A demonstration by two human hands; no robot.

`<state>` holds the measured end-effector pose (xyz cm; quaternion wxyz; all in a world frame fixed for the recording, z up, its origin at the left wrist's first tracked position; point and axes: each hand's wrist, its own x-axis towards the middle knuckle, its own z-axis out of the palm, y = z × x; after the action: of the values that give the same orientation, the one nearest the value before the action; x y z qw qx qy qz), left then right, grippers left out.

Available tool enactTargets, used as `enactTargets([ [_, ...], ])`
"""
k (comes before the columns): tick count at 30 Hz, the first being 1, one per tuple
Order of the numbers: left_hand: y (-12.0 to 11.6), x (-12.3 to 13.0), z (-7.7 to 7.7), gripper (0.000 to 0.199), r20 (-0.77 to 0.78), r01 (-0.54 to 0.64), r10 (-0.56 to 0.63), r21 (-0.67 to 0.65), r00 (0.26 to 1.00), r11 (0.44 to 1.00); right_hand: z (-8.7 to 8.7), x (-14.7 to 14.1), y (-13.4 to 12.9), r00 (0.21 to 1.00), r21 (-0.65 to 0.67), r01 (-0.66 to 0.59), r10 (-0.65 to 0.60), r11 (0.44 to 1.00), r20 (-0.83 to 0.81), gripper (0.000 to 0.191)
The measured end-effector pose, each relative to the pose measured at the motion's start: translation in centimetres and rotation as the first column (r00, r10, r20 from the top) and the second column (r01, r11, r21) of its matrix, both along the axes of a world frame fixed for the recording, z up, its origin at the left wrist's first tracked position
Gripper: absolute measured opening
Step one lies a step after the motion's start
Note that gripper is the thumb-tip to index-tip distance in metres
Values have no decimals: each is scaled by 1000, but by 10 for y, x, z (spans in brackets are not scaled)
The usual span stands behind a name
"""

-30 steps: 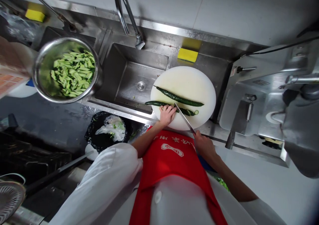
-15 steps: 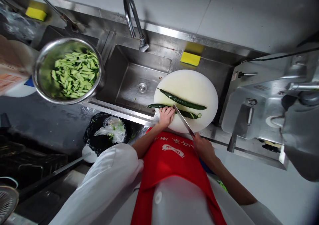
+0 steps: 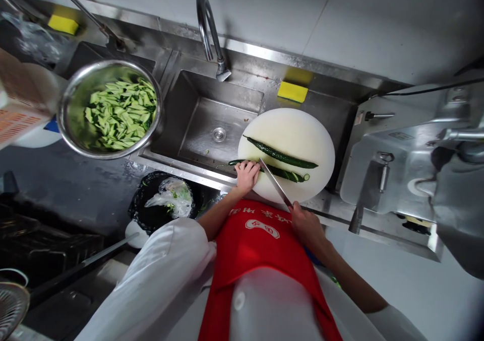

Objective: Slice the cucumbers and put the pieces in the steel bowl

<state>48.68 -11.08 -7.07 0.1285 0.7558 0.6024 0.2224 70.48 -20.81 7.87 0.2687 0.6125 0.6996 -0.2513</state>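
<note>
On a round white cutting board (image 3: 291, 124) lie two dark green cucumbers. My left hand (image 3: 247, 175) is closed over the nearer cucumber (image 3: 280, 171), pressing it to the board. Slices lean together at that cucumber's right end, with a cut round (image 3: 306, 177) at the tip. In my right hand (image 3: 305, 222) is the handle of a kitchen knife (image 3: 276, 182). Its blade tip rests at the cucumber, just right of my left fingers. Behind it, the whole cucumber (image 3: 280, 152) lies untouched by either hand.
A steel bowl (image 3: 64, 114) of cut cucumber pieces stands left of the sink (image 3: 204, 114) and its tap (image 3: 207, 26). Beyond the board is a yellow sponge (image 3: 292, 92). A black-lined bin (image 3: 139, 200) sits below the counter edge. At right is a metal machine (image 3: 404, 169).
The knife and my left hand have shifted slightly left along the nearer cucumber, and more of it shows cuts. The whole view has moved a little.
</note>
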Motion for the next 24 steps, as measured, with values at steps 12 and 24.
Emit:
enactTargets([
  [12,2,-36,13,25,15,-106,105,7,994,994,-35,-9,22,1000,30,18,-18,999,3,35],
  [24,0,-18,10,25,-19,-51,50,-45,999,998,-16,-20,11,999,33,-47,48,998,-13,33],
])
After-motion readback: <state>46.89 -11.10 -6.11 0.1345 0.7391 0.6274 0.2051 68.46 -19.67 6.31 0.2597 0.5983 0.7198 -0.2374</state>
